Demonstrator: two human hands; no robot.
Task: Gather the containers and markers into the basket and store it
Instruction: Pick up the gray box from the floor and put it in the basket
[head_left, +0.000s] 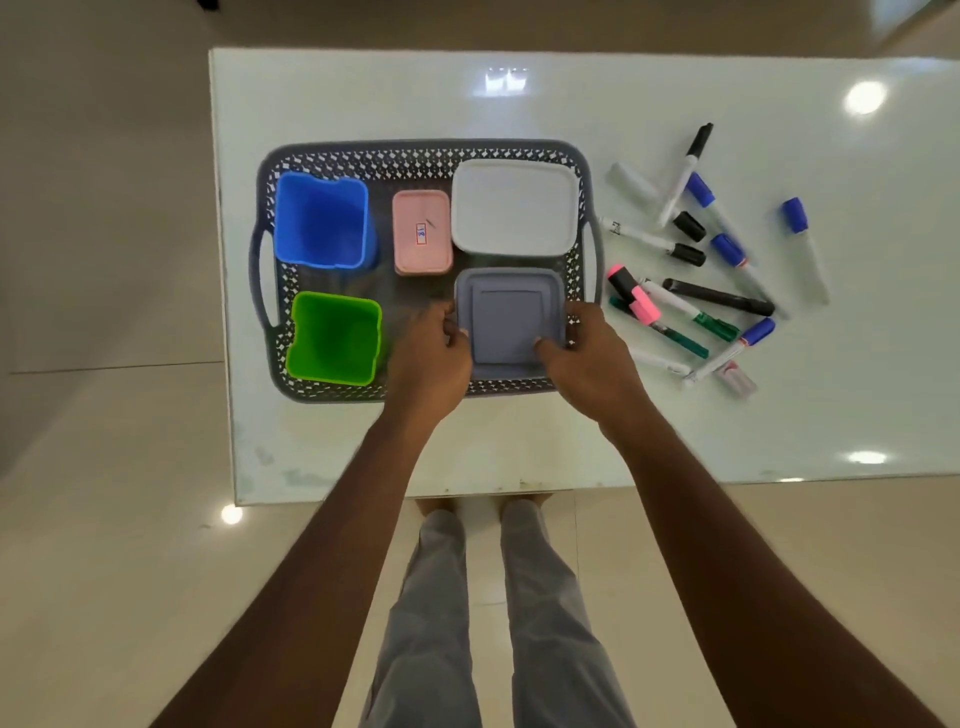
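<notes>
Two hands on grey container (506, 317): left hand (431, 358) curls round its left edge, right hand (587, 358) round its right edge. Container is inside basket (415, 150), near-right corner, beside white box (514, 208). Markers (691, 260) lie loose on table (519, 441), right of basket.

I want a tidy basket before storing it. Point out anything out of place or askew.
The markers lie scattered on the table right of the basket, crossing at all angles, none inside it. The grey container, held by the left hand and right hand, sits level. No spill shows.
</notes>
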